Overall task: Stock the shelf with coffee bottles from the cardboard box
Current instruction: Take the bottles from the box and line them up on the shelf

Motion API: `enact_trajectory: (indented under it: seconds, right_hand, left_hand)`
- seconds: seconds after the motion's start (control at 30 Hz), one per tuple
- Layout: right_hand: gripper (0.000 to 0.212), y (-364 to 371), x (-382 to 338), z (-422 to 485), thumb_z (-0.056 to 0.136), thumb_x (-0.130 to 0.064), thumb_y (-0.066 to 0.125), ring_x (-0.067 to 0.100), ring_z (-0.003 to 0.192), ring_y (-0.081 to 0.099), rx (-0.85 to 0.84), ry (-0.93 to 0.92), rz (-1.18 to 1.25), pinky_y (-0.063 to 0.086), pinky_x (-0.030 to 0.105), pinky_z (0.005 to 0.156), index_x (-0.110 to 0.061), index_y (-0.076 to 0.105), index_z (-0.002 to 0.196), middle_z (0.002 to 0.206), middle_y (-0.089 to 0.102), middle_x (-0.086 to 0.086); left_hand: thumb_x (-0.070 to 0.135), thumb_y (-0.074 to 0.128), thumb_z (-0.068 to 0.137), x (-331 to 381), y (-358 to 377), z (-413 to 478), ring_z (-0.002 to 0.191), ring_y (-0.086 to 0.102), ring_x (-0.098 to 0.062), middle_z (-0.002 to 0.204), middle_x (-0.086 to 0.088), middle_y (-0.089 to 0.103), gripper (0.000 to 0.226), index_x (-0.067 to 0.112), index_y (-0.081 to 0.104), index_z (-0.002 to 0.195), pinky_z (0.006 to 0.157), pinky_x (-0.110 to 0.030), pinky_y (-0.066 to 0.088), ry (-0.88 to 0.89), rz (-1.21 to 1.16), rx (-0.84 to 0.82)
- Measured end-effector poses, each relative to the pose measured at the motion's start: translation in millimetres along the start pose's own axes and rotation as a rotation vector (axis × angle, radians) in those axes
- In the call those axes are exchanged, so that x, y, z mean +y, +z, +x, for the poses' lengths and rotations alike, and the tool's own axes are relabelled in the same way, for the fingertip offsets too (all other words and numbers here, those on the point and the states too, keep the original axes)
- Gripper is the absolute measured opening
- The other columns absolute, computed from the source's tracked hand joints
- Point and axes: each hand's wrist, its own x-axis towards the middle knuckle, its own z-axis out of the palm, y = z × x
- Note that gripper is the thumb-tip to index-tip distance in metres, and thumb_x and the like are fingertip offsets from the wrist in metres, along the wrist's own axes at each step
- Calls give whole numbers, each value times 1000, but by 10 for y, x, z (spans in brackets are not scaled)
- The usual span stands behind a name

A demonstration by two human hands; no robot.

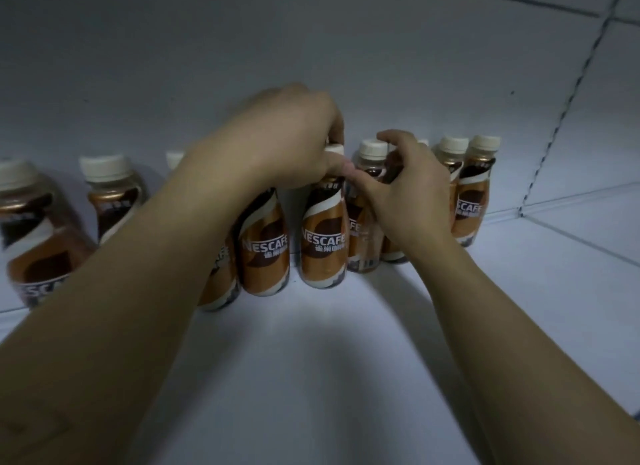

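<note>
Left hand [287,142] grips one coffee bottle [323,236], right hand [408,194] its neighbour [393,168]; open shelf [311,360] in front.

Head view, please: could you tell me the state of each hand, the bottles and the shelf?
left hand: grips front bottle by its neck.
front bottle: upright, capped, on the shelf.
right hand: fingers curled round neck of rear bottle.
other bottles: upright, capped.
shelf: partly stocked along the back.

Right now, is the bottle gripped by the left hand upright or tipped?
Upright: the bottle stands on its base on the shelf; the left hand grips its top.
</note>
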Motion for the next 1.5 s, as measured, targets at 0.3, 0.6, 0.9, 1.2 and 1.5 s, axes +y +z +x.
enact_trajectory:
  seconds: [0.3,0.6,0.9,1.2,1.5]
  right_hand:
    - [44,-88,64,-20,89,-15,66,10,71,69,-231,177,500,60,34,61,-15,52,131,119,67,4]
    - [55,-108,5,-123,84,-34,71,-9,79,49,-143,20,62,31,-5,62,-22,53,134,111,64,-9]
    - [43,-99,15,-81,87,-24,69,2,86,59,-199,147,204,55,29,84,-21,58,128,92,60,-14]
    - [42,-56,58,-74,91,-18,63,15,114,62,-265,152,255,51,44,98,-21,54,131,122,67,-1]
    - [56,-120,77,-88,89,-29,66,16,108,63,-271,95,194,53,33,91,-25,45,141,127,62,-4]
  left_hand:
    - [51,71,76,1,-53,-13,88,61,-19,101,-1,68,40,22,71,103,77,-37,51,-80,-5,36]
    - [59,71,74,-5,55,43,93,61,-26,92,-3,71,44,20,73,95,92,-41,40,-142,144,165]
    - [62,73,68,-8,7,0,102,56,-26,101,-1,67,51,25,66,103,97,-45,30,-135,234,91]
    - [58,73,70,-5,35,0,106,54,-29,103,-4,65,50,24,65,106,100,-46,28,-163,267,89]
    - [62,68,71,26,38,-30,98,54,-29,93,-5,65,51,24,67,104,95,-45,31,-135,400,118]
